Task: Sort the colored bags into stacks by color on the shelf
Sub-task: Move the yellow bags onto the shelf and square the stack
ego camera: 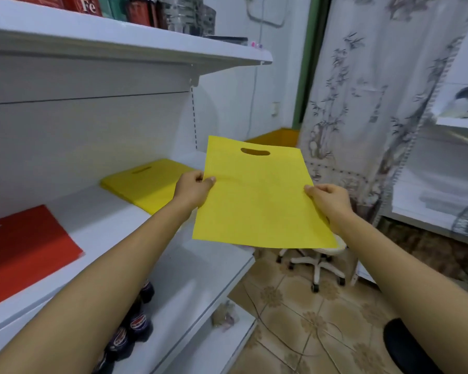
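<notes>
I hold a flat yellow bag (257, 201) with a cut-out handle in the air, just off the right end of the white shelf (114, 211). My left hand (193, 188) pinches its left edge and my right hand (328, 202) pinches its right edge. A stack of yellow bags (143, 182) lies on the shelf to the left of the held bag, close behind my left hand. Farther left on the same shelf lies a stack of red bags (25, 249), partly cut off by the frame.
An upper shelf (135, 41) with boxes and jars overhangs the stacks. Bottles (135, 319) stand on the lower shelf. A white wheeled stool (314, 263) is on the tiled floor under the held bag. A patterned curtain (362, 103) hangs at the right.
</notes>
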{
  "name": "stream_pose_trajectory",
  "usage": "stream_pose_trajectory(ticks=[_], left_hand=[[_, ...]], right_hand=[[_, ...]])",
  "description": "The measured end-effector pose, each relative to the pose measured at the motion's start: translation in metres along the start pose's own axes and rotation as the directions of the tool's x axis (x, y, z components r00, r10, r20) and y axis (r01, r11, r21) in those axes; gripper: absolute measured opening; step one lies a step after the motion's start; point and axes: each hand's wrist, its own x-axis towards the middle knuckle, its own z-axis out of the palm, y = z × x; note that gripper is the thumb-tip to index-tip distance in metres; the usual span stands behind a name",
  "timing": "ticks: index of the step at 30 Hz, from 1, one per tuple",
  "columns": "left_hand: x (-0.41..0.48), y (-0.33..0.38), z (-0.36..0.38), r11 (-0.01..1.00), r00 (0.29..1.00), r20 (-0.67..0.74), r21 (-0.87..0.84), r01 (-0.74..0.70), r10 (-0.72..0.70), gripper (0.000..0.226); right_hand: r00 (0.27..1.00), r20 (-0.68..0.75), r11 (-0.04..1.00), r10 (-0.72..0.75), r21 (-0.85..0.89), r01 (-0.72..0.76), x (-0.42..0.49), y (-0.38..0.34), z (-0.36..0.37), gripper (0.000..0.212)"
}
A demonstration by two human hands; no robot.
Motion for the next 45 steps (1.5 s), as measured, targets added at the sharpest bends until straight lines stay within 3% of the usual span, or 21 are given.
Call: stream_pose_trajectory(ticks=[8, 16, 19, 22, 25, 27, 30, 35, 40, 45], left_hand=[[0.026, -0.009, -0.027, 0.995, 0.987, -0.160, 0.094, 0.017, -0.001, 0.012], [0.061, -0.053, -0.086, 0.969, 0.974, -0.191, 0.187, 0.160, -0.124, 0.040], [0.074, -0.068, -0.109, 0.947, 0.960, -0.232, 0.239, 0.214, -0.159, 0.041], [0.089, -0.080, -0.130, 0.918, 0.941, -0.268, 0.282, 0.280, -0.205, 0.037], [0.102, -0.097, -0.144, 0.906, 0.918, -0.319, 0.269, 0.327, -0.236, 0.017], [0.107, -0.112, -0.150, 0.903, 0.897, -0.361, 0.243, 0.354, -0.254, 0.039], [0.112, -0.131, -0.153, 0.885, 0.884, -0.398, 0.280, 0.373, -0.247, 0.053], [0.117, -0.152, -0.150, 0.850, 0.859, -0.447, 0.325, 0.415, -0.249, 0.041], [0.110, -0.166, -0.143, 0.801, 0.833, -0.533, 0.428, 0.419, -0.151, 0.030], [0.108, -0.165, -0.138, 0.799, 0.814, -0.571, 0.437, 0.413, -0.109, 0.026]], right_hand=[[0.982, 0.183, 0.999, -0.042, 0.025, 0.038, 0.052, 0.002, 0.062, 0.017], [0.929, 0.334, 0.984, -0.157, -0.027, 0.176, 0.103, -0.019, 0.156, 0.008], [0.903, 0.389, 0.974, -0.182, -0.055, 0.219, 0.131, -0.031, 0.200, 0.010], [0.864, 0.454, 0.958, -0.217, -0.071, 0.278, 0.153, -0.041, 0.244, 0.010], [0.819, 0.515, 0.940, -0.252, -0.070, 0.333, 0.165, -0.039, 0.280, 0.010], [0.783, 0.564, 0.918, -0.262, -0.105, 0.382, 0.171, -0.034, 0.300, 0.012], [0.737, 0.618, 0.872, -0.274, -0.163, 0.462, 0.180, -0.028, 0.323, 0.014], [0.700, 0.663, 0.852, -0.267, -0.176, 0.492, 0.203, -0.021, 0.350, 0.015], [0.635, 0.739, 0.842, -0.228, -0.178, 0.510, 0.222, -0.009, 0.369, 0.015], [0.602, 0.731, 0.829, -0.323, -0.089, 0.552, 0.230, 0.007, 0.373, 0.014]])
